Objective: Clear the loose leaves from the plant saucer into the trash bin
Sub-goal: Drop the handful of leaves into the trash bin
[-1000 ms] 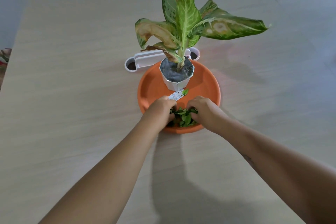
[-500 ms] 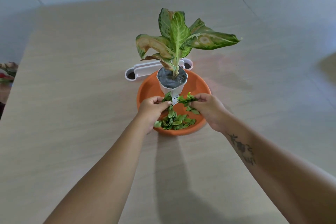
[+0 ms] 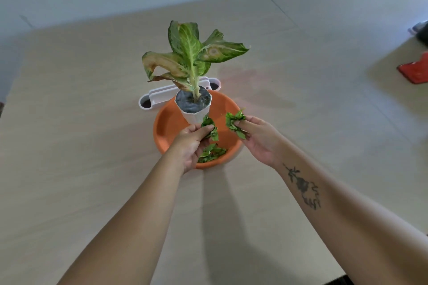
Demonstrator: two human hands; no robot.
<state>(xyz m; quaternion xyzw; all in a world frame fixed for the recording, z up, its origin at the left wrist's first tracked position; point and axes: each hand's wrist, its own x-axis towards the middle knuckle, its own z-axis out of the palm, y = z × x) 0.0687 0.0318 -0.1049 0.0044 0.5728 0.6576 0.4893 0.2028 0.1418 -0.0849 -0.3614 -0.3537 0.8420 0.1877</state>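
Observation:
An orange plant saucer (image 3: 168, 126) sits mid-table with a white pot (image 3: 195, 117) holding a leafy plant (image 3: 190, 55). A small heap of loose green leaves (image 3: 212, 153) lies at the saucer's near rim. My left hand (image 3: 191, 143) is raised above that heap, its fingers pinched on a clump of leaves (image 3: 212, 128). My right hand (image 3: 256, 139) hovers over the saucer's right edge, closed on another clump of leaves (image 3: 234, 120). No trash bin is in view.
A white tray-like holder (image 3: 159, 96) with round end cups lies just behind the saucer. The pale wooden table (image 3: 81, 146) spreads to all sides. On the floor at the far right lie a red object (image 3: 415, 70) and a dark one (image 3: 422, 31).
Both hands rose out of the saucer, each lifting a clump of leaves, and the right hand drew off to the right. The view tilted upward, revealing the floor at right.

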